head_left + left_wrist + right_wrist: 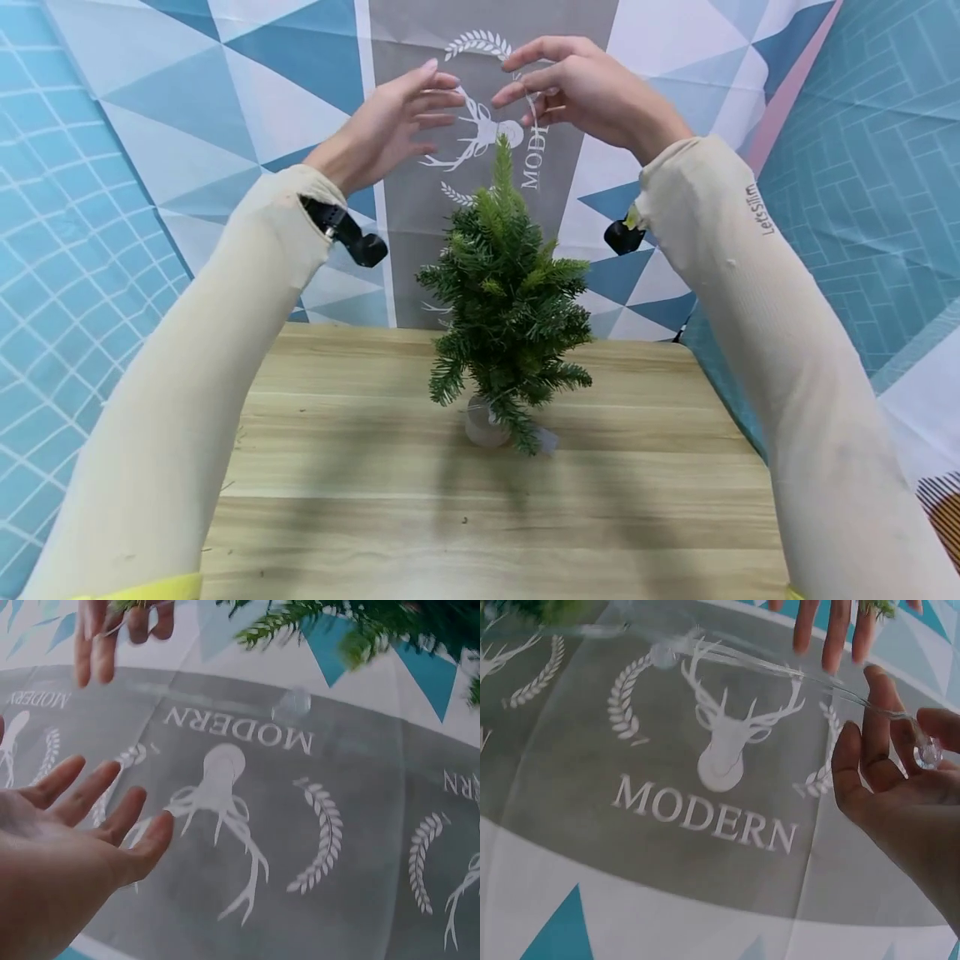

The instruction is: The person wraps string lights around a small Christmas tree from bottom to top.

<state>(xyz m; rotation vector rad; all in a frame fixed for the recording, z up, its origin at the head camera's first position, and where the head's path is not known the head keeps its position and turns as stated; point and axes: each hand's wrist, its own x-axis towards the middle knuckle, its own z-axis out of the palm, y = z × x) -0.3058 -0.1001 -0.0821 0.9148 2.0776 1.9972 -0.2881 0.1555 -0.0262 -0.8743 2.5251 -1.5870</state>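
A small artificial Christmas tree [513, 308] stands upright in a pale round base [483, 423] on the wooden table. Level with its tip and a little to the right is my right hand [592, 96], fingers bent, holding a clear-wired string of lights. One clear bulb [928, 752] lies at the palm in the right wrist view, and the wire runs left from it to another bulb [664, 654]. My left hand [390, 121] is raised left of the tip, fingers spread towards the right hand, holding nothing.
The wooden table [337, 467] carries a few loose needles. A pale tag [546, 440] lies beside the tree base. Close behind hangs a patterned cloth [292, 92] with deer prints. Blue tiled-pattern cloths flank the left [67, 250] and right [885, 192].
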